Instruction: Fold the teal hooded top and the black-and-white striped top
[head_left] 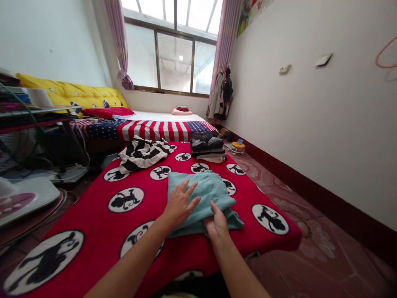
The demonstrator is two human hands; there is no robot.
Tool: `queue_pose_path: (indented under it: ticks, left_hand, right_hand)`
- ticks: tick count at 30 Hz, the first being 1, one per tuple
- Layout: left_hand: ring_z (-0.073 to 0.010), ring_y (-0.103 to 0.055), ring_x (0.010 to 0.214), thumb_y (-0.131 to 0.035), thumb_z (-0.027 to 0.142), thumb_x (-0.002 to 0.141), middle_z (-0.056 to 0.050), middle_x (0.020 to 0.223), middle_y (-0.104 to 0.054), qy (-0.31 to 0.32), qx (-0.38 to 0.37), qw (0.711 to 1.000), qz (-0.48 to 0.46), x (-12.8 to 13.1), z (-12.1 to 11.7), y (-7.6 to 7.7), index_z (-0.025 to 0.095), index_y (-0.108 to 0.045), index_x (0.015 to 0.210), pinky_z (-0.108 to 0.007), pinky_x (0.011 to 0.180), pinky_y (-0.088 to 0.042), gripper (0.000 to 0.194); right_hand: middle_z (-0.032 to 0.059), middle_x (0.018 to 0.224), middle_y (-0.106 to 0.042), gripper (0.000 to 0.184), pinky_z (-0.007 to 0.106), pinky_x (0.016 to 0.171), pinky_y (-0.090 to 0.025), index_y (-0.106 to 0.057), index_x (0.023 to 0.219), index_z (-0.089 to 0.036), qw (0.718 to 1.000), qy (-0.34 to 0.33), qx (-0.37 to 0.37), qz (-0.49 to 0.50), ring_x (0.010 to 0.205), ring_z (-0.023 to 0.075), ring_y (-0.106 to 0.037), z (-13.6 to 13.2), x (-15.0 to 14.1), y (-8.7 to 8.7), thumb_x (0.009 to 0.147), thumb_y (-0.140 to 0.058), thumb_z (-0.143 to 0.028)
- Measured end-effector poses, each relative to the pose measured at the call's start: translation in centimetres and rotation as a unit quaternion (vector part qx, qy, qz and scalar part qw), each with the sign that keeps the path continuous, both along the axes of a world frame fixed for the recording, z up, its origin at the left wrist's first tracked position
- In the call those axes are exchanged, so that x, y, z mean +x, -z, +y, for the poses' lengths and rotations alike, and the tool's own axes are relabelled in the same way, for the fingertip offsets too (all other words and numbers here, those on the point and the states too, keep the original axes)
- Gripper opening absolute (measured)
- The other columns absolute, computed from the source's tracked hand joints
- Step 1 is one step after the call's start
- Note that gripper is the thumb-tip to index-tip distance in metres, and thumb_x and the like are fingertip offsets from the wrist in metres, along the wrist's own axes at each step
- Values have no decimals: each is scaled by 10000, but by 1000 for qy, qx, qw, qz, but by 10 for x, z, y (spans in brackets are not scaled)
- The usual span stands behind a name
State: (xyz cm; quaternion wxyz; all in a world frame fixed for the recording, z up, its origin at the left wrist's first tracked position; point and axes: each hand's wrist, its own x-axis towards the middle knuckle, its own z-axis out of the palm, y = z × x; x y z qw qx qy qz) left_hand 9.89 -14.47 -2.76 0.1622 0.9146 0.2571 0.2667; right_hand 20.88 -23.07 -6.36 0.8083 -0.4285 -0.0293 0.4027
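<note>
On the blue cloth (207,188), our left hand (182,202) rests, its grip wide; at the cloth's near edge, our right hand (217,225) holds this cloth, thumb above.

From my end I see a plain, pale teal cloth (214,187) on a worktop cover (89,219) of bright red, printed with black monkeys in dark-edged white circles. At its far left I have a black-and-white cloth (144,154); at its far right, a stack of clothes (207,144) in black, grey and beige. Farther off, I make out a bedspread (155,130) with red-white stripes and white stars on navy.
</note>
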Motion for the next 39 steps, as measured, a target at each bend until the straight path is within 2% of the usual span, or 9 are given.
queue_pose_path:
  ticks: [5, 9, 14, 17, 20, 23, 29, 33, 39]
  left_hand:
    - [-416, -155, 1430, -590, 549, 823, -100, 1529, -341, -60, 80, 993, 58, 7, 6, 30, 357, -443, 1403, -748, 1054, -14, 628]
    - [-443, -197, 1409, -636, 527, 790, -113, 1499, -391, -53, 87, 994, 40, 7, 5, 34, 334, -507, 1362, -747, 1054, -18, 617]
    - [-451, -190, 1406, -661, 565, 746, -120, 1506, -377, -42, 76, 996, 34, 6, 5, 34, 311, -497, 1374, -727, 1063, 14, 697]
    - [-414, -178, 1421, -695, 596, 694, -117, 1527, -340, -45, 67, 996, 33, 3, 5, 37, 318, -462, 1393, -705, 1079, 33, 787]
    - [-364, -214, 1422, -660, 604, 725, -119, 1513, -366, -44, 62, 997, 12, -2, 4, 39, 270, -463, 1397, -623, 1135, -4, 776]
    - [-331, -223, 1426, -630, 581, 764, -107, 1520, -356, -60, 50, 997, -10, -6, 6, 41, 268, -493, 1373, -569, 1157, -70, 697]
    - [-358, -294, 1393, -613, 527, 797, -178, 1504, -339, -184, -76, 973, -116, -12, 22, 53, 171, -461, 1387, -497, 1102, -306, 706]
    - [-318, -489, 1262, -661, 459, 763, -210, 1332, -529, -172, -181, 933, -258, -21, 35, 53, 114, -404, 1384, -453, 1064, -373, 756]
    - [-259, -648, 1062, -463, 596, 859, -152, 1159, -667, 22, -524, 700, -485, -30, 34, 37, 172, -404, 1380, -422, 915, -512, 674]
  right_hand:
    - [94, 966, -727, 252, 369, 804, -555, -651, 932, -170, 988, -145, -45, -37, 936, 223, -695, -50, -11, -11, 760, -657, -355]
    - [139, 960, -726, 445, 362, 711, -552, -707, 922, -130, 898, -355, -41, -256, 817, 247, -714, -77, -34, -76, 795, -619, -547]
    - [60, 1282, -618, 416, 402, 1065, -367, -610, 1249, -250, 775, -124, 52, -617, 1228, 218, -528, -29, -25, -141, 905, -507, -460]
    - [79, 1447, -469, 451, 512, 1135, -199, -506, 1363, -239, 650, -14, -130, -749, 1387, 238, -330, 19, 12, -106, 958, -381, -394]
    - [107, 1519, -355, 497, 604, 1105, -169, -474, 1391, -198, 516, -113, -360, -769, 1427, 301, -231, 51, 49, -48, 946, -400, -406]
    - [94, 1555, -276, 548, 606, 1091, -202, -410, 1435, -199, 441, -138, -424, -779, 1442, 298, -186, 61, 66, -15, 961, -326, -461]
    - [82, 1524, -352, 524, 582, 1078, -246, -476, 1391, -211, 446, -84, -398, -797, 1418, 303, -247, 60, 69, -11, 958, -330, -467]
    - [124, 1383, -529, 448, 503, 1066, -300, -611, 1236, -163, 480, -30, -342, -807, 1324, 282, -403, 53, 69, -8, 953, -355, -399]
    - [132, 1114, -665, 536, 374, 894, -451, -639, 1131, -176, 540, -40, -242, -805, 1043, 256, -610, 38, 26, -28, 962, -258, -512]
